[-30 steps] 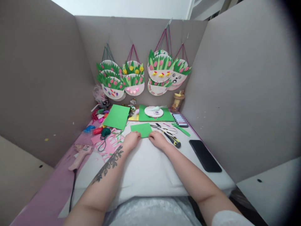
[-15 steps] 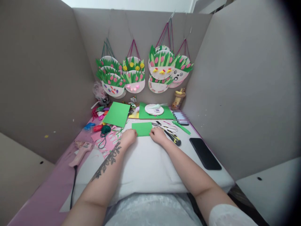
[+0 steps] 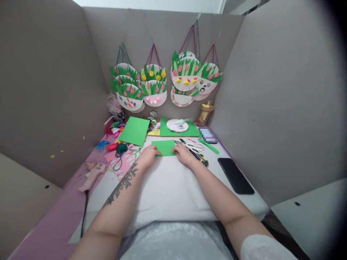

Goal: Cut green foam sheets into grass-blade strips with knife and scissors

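Observation:
A small rectangle of green paper [image 3: 164, 148] lies on the white-covered table in front of me. My left hand [image 3: 150, 156] grips its left edge, with a fingertip reaching over the lower left corner. At the opposite edge, my right hand [image 3: 182, 153] has its fingers curled and pinches the paper. White-handled scissors [image 3: 195, 147] and a black and yellow utility knife [image 3: 202, 160] lie just beyond and right of my right hand. A larger green sheet [image 3: 135, 130] rests behind my left hand.
A pink glue gun [image 3: 93, 176], dark green yarn [image 3: 121, 148] and pink paper scraps [image 3: 115, 157] lie left. A black phone [image 3: 235, 176] sits right. A white paper plate [image 3: 177, 125] rests at the back. Decorated plate baskets [image 3: 187, 74] hang on the grey partition [image 3: 162, 29].
My left hand's fingers have shifted and now reach further over the lower left corner of the green paper. The right hand stays at the right edge, nearly unmoved.

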`<state>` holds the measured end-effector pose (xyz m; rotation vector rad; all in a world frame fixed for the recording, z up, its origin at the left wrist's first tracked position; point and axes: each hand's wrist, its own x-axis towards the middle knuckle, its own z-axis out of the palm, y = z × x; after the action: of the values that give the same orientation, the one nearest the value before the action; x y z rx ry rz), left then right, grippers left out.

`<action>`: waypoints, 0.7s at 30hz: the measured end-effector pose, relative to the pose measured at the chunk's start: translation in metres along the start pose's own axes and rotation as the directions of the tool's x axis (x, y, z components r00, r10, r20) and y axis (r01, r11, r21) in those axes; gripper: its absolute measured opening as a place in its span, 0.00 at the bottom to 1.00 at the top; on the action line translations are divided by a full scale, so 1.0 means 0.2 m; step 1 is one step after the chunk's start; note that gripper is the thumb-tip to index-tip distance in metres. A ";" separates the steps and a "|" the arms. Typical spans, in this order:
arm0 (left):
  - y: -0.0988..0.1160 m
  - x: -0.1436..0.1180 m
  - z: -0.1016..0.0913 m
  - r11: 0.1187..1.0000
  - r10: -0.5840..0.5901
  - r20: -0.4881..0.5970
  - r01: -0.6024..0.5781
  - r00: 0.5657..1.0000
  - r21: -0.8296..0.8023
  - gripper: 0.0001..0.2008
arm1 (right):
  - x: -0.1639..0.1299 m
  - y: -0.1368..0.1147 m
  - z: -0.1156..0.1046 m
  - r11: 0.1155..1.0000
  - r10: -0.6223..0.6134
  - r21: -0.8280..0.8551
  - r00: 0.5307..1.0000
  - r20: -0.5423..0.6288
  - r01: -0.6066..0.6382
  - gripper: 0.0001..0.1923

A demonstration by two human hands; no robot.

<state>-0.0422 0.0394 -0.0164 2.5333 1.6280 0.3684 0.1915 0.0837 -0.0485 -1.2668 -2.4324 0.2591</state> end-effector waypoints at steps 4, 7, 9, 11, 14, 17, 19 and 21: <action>0.01 0.00 -0.01 0.996 0.048 0.048 -0.045 0.998 -0.076 0.16 | 0.00 0.00 0.02 0.999 -0.053 0.005 0.999 -0.006 0.053 0.21; 0.02 0.00 -0.01 0.997 0.057 0.031 -0.055 0.998 -0.052 0.13 | -0.01 -0.04 0.03 0.993 -0.115 -0.013 0.993 0.011 0.115 0.21; 0.03 0.00 -0.02 0.998 0.062 0.032 -0.062 0.998 -0.004 0.12 | -0.02 -0.09 0.03 0.982 -0.183 -0.042 0.982 0.037 0.185 0.21; 0.04 -0.01 -0.02 0.997 0.062 0.054 -0.065 0.997 0.045 0.13 | -0.04 -0.14 0.02 0.969 -0.226 -0.086 0.971 0.072 0.232 0.20; 0.06 -0.03 -0.03 0.996 0.012 0.090 -0.020 0.996 0.089 0.15 | -0.06 -0.18 -0.01 0.966 -0.175 -0.169 0.977 0.120 0.194 0.19; 0.07 -0.06 -0.07 0.986 -0.115 0.099 0.101 0.989 0.135 0.14 | -0.08 -0.18 -0.06 0.963 -0.023 -0.263 0.987 0.162 0.066 0.18; 0.08 -0.09 -0.10 0.970 -0.191 0.104 0.171 0.976 0.172 0.13 | -0.10 -0.17 -0.10 0.947 0.069 -0.320 0.978 0.197 -0.002 0.19; 0.10 -0.10 -0.12 0.957 -0.230 0.117 0.202 0.966 0.207 0.13 | -0.11 -0.16 -0.13 0.934 0.124 -0.356 0.969 0.214 -0.041 0.19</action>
<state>-0.0398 0.0119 0.0089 2.4084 1.9445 0.0103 0.1892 0.0467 -0.0202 -1.5699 -2.7167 -0.0072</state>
